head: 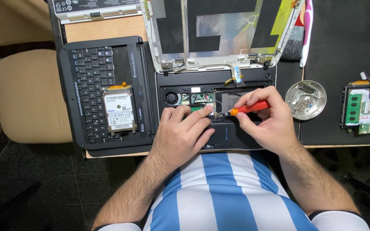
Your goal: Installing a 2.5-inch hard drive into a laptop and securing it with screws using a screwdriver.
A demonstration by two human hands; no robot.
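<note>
orange plastic marks the handle of a small screwdriver (248, 108), gripped in the fingers of the right hand (265, 119) like a pen, its thin metal tip pointing left into the opened laptop base (262, 81). that base is matte black with its top cover off, showing a round fan, a green circuit board (195, 99) and thin wires inside. the left hand (184, 133) lies flat on the base's front part, holding nothing, fingers loosely bent, the fingertips pressing at the board's edge just beside the screwdriver tip.

behind the base, the lid (219, 30) tilts back with its screen removed, a pale shell lined with silvery foil, black tape strips and a yellowish film. to the left lies the detached black keyboard panel (86, 85), flat and rectangular, with a metal-cased hard drive (119, 112) resting on it. to the right, on a dark mat (347, 38), sits a shiny round metal dish (307, 99) with small screws, and further right more green boards (367, 109). a brush with a pink and white handle (307, 25) lies near the lid's right corner.
</note>
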